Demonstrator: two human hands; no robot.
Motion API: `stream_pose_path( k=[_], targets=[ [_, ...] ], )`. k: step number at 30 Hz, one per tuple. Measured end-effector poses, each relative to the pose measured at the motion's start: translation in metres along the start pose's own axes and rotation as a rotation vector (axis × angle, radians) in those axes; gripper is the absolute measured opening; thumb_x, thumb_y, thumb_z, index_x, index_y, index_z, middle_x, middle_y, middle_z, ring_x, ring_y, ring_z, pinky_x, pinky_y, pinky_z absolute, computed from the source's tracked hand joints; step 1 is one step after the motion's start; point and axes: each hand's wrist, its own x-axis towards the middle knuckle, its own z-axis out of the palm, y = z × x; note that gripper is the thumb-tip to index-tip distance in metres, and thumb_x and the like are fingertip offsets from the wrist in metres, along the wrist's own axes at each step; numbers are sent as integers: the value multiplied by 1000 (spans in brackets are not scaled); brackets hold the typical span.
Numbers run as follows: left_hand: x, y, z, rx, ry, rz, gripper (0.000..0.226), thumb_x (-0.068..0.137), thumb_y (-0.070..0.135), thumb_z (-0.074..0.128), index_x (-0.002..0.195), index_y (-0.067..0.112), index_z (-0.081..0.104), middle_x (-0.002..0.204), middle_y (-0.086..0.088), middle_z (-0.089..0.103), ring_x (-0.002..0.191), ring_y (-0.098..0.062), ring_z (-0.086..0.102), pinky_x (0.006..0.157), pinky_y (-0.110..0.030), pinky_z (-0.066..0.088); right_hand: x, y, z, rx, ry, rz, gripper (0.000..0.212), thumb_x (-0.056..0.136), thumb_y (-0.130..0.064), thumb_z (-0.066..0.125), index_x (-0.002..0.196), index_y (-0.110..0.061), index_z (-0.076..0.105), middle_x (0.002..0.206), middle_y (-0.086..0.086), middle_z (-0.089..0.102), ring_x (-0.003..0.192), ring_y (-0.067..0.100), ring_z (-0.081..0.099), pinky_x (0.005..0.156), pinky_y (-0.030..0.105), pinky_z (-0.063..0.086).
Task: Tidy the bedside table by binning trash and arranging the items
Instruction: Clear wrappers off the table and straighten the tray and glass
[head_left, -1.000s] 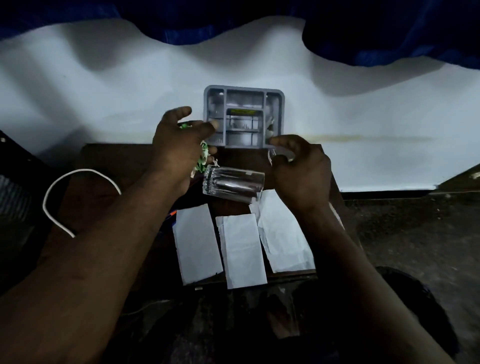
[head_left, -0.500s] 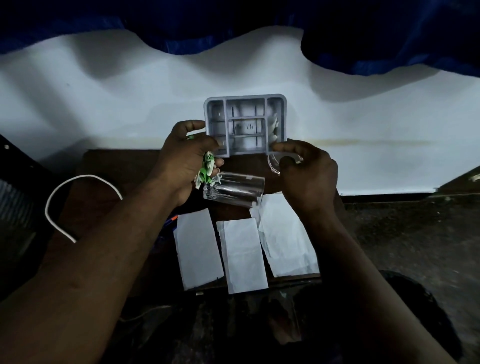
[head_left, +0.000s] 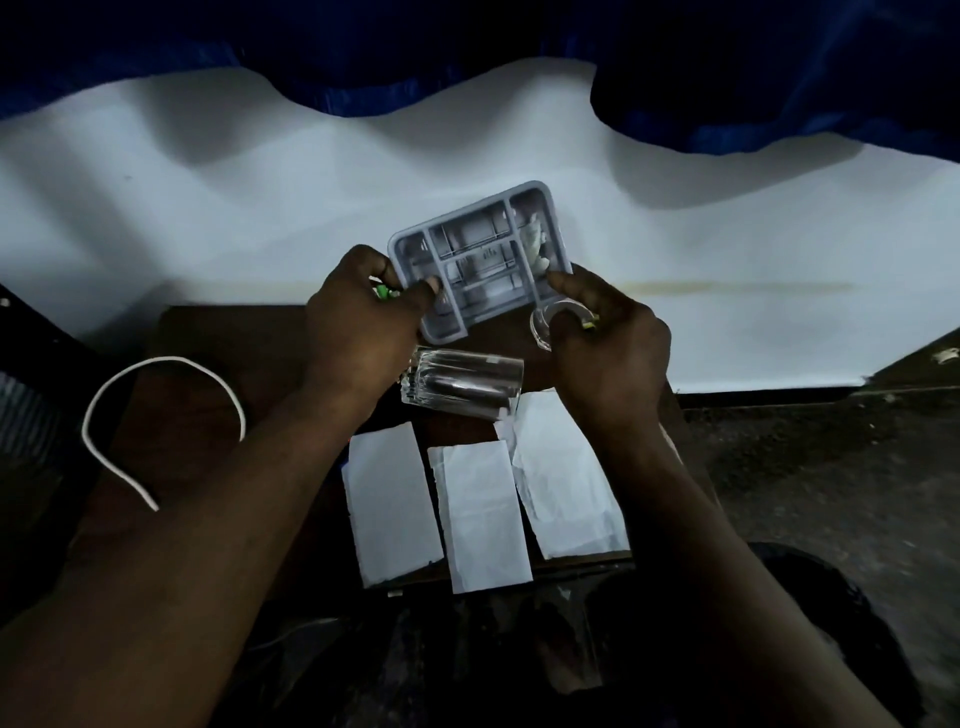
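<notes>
Entry: no legible text, label, brand or number anywhere in your view; the light is dim. The white paper slips (head_left: 480, 514) show you plain faces. A few small dark marks sit in a middle compartment of the grey tray (head_left: 493, 293), too blurred to read as letters or digits.
</notes>
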Motion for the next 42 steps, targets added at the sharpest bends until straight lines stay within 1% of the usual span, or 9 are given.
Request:
stream_pose_path(
  k=[5,11,16,20,26,30,35,40,42],
  targets=[
    [5,-2,-1,141,60,33,37,81,42,75,67,25,45,62,9,53,56,-1,50,50,-21,30,0,1,0,-47,-44,-30,38,82,-22,64,111,-41,79,114,-17,78,89,1,69,71,2,44],
    [1,-2,1,152,83,131,30,85,35,71,74,20,48,63,8,52,64,-23,54,61,-29,34,-8,-11,0,-37,214,-241,25,85,-18,65,106,-24,76,111,-7,73,94,2,64,78,1,39],
    [-2,0,1,166,89,155,25,85,30,71,80,17,51,64,8,52,67,-25,55,62,-28,33,-12,-16,4,-50,14,-157,43,83,-33,63,125,-26,71,109,-7,79,96,10,73,84,19,54],
    [-7,3,0,181,41,233,23,87,29,69,82,19,49,66,11,50,68,-25,54,61,-29,32,-14,-13,8,-126,-110,-158,62,77,-28,60,139,-25,60,105,1,79,80,9,67,62,-3,34],
    [-17,13,-2,246,-54,437,18,83,36,59,88,26,46,77,4,57,69,-23,51,61,-30,33,-11,-12,9,27,-261,117,65,79,-27,60,143,-35,55,120,-4,75,107,24,71,94,41,59],
    [-20,14,-2,249,-73,486,17,87,33,61,91,22,48,80,3,59,72,-26,55,62,-32,36,-9,-10,11,210,-289,319,45,72,-27,62,115,-34,69,105,-6,79,98,27,75,90,60,60],
    [-21,14,2,239,-27,456,19,90,29,67,93,15,54,81,-5,63,73,-29,58,61,-35,43,-9,-9,13,198,-276,306,39,76,-30,63,114,-33,72,104,-8,79,98,21,76,90,51,62],
    [-14,9,7,227,38,267,23,90,27,68,86,16,48,76,-1,57,73,-29,57,61,-33,38,-13,-14,10,-73,-139,17,44,77,-36,59,120,-31,71,97,-13,77,82,-1,70,67,5,49],
    [-11,8,8,219,48,228,23,88,27,69,85,16,49,76,0,57,74,-30,58,63,-35,42,-15,-16,10,-144,-105,-31,47,84,-38,62,129,-28,69,103,-7,77,89,9,71,73,16,56]
  ],
)
